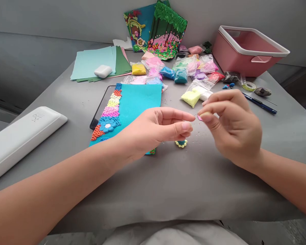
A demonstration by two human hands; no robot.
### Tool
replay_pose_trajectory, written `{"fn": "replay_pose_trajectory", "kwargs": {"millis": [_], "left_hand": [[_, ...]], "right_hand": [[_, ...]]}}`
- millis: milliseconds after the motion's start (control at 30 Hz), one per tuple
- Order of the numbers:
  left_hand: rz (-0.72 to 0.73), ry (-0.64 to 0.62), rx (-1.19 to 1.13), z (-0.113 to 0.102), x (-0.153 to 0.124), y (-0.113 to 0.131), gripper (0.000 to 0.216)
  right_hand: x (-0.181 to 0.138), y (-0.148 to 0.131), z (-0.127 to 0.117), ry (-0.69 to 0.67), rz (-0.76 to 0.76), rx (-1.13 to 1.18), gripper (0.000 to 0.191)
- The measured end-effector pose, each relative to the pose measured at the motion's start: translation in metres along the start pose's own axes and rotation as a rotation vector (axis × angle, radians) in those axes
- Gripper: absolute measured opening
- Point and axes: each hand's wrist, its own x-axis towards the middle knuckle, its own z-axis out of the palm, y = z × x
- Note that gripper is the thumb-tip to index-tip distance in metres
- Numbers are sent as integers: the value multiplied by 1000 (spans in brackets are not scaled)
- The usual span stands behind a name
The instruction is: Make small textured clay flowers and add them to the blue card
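Observation:
My right hand [234, 131] pinches a small bit of pink clay [199, 117] between thumb and index finger. Facing it, my left hand [165, 126] has its index finger and thumb stretched out slightly apart, with nothing visible between them. Partly behind my left hand lies a turquoise board [141, 100], its left edge covered in bands of coloured clay rings and a blue clay flower [108, 125]. Below the gap between my hands is a small teal clay piece [181, 143] edged with pale yellow balls, its upper part hidden by my left fingers.
Bags of coloured clay [181, 75] spread across the back, near two decorated clay pictures [165, 41]. A pink basket [244, 56] stands back right, with a dark blue cutter [260, 103] before it. Left are a white device [25, 136], coloured sheets [89, 61] and a white case [103, 71].

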Motion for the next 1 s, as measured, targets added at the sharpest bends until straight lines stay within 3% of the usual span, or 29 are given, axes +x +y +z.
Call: {"fn": "replay_pose_trajectory", "kwargs": {"millis": [67, 133, 233, 300, 433, 500, 600, 700, 767, 867, 1000], "left_hand": [[61, 58, 40, 4, -1, 0, 16], [88, 110, 85, 5, -1, 1, 22], [98, 122, 97, 1, 1, 2, 30], [103, 124, 98, -3, 3, 1, 31], [75, 194, 93, -4, 8, -2, 19], [51, 211, 75, -2, 10, -1, 12], [32, 165, 120, -1, 10, 1, 36], [138, 162, 264, -2, 5, 1, 56], [246, 196, 440, -3, 1, -2, 58], [353, 174, 795, -5, 0, -10, 47], [414, 12, 1082, -9, 3, -19, 32]], "right_hand": [[2, 3, -1, 28, 172, 118, 14], [4, 6, -1, 21, 298, 215, 28], [5, 6, -1, -25, 319, 215, 43], [6, 6, -1, -50, 287, 177, 38], [7, 5, -3, -68, 270, 152, 11], [7, 6, -3, -75, 296, 186, 14], [6, 5, -2, -91, 336, 224, 9], [6, 5, -2, -86, 345, 235, 6], [6, 5, -2, -91, 356, 254, 8], [7, 6, -3, -130, 367, 224, 11], [8, 8, -2, -107, 369, 272, 10]]}}
